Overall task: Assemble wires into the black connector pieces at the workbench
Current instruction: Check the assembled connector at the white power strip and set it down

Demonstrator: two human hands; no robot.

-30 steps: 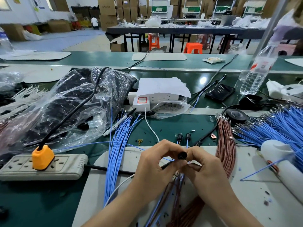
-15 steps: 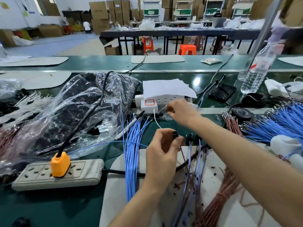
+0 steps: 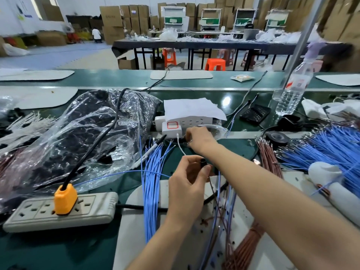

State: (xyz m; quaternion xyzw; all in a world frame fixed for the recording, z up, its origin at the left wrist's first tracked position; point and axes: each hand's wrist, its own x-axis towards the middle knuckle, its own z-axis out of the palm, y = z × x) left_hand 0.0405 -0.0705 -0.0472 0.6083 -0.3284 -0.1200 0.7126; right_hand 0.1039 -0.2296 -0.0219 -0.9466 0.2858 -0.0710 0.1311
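My left hand (image 3: 186,185) pinches a small black connector piece (image 3: 203,162) between thumb and fingers above the white mat (image 3: 136,211). A thin brown wire and blue wires (image 3: 219,191) trail down from it. My right hand (image 3: 200,140) reaches forward over it to a small clear bag (image 3: 219,130) beside the white power strip (image 3: 191,120). Its fingers curl down at the bag's mouth, and what they touch is hidden. A bundle of blue wires (image 3: 153,172) lies left of my left hand. Brown wires (image 3: 268,158) lie to the right.
A large clear plastic bag of black parts (image 3: 87,133) fills the left. A grey power strip (image 3: 87,209) with an orange plug (image 3: 65,198) lies front left. At the right are more blue wires (image 3: 331,149), a black tape roll (image 3: 277,137), a water bottle (image 3: 292,88) and a white roll (image 3: 331,184).
My right hand left the connector, which both hands held, and reached forward to the small clear bag. My left hand keeps the black connector. The view shifted forward.
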